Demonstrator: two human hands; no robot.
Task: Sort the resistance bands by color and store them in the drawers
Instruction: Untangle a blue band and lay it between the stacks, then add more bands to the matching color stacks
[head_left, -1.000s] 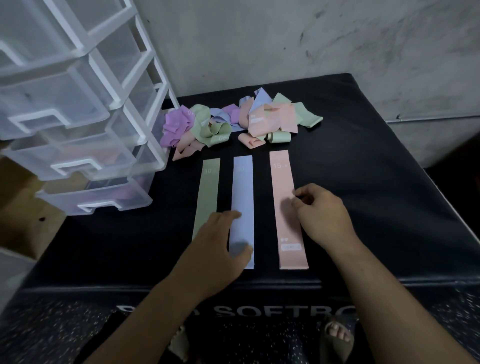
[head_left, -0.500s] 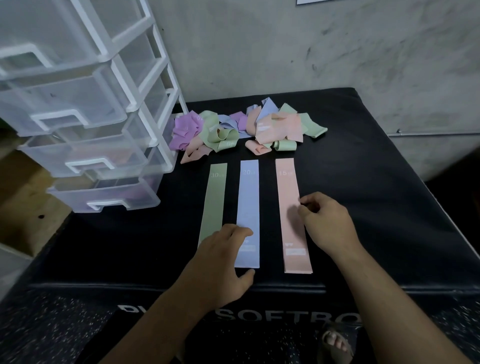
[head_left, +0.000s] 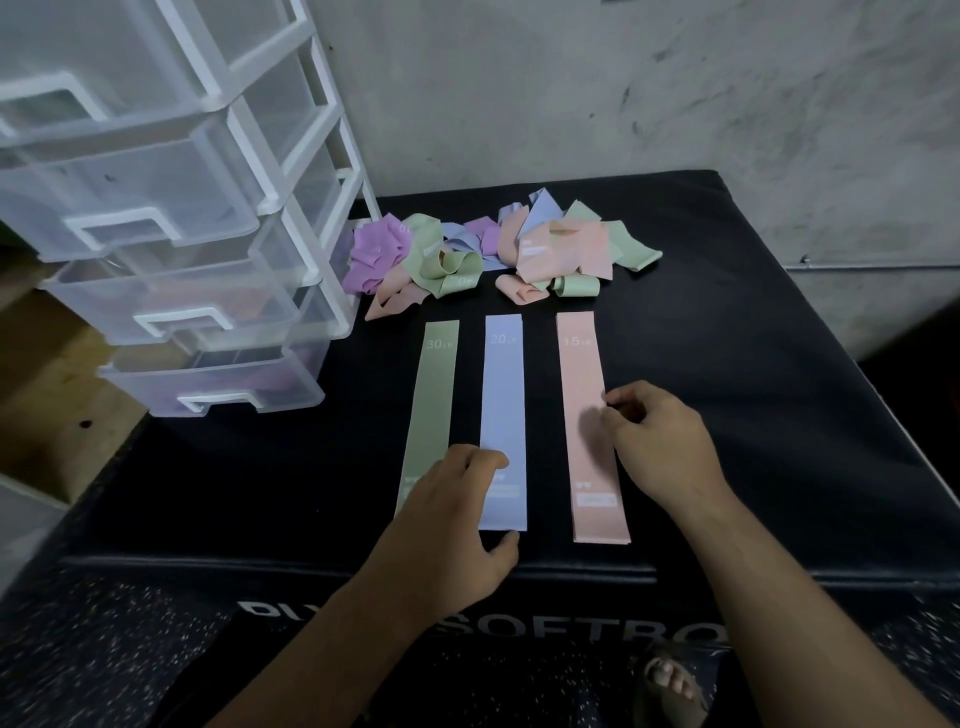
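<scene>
Three resistance bands lie flat side by side on the black padded box (head_left: 727, 415): a green band (head_left: 435, 395), a blue band (head_left: 504, 395) and a pink band (head_left: 584, 395). My left hand (head_left: 447, 530) rests over the near ends of the green and blue bands, with its fingertips on the blue one. At the pink band's right edge, my right hand (head_left: 660, 447) has thumb and forefinger pinched together. A tangled pile of bands (head_left: 493, 254) in purple, green, blue and pink lies behind them. The clear plastic drawer unit (head_left: 197, 291) stands at the left.
The drawers are pushed in; the bottom drawer (head_left: 218, 384) shows purple inside. A grey concrete wall (head_left: 623, 104) rises behind the box. A speckled floor and a sandalled foot (head_left: 670, 680) are below the front edge. The box's right half is bare.
My left hand has slid back along the blue band toward its near end. My right hand stays at the pink band's right edge. The view has tilted slightly.
</scene>
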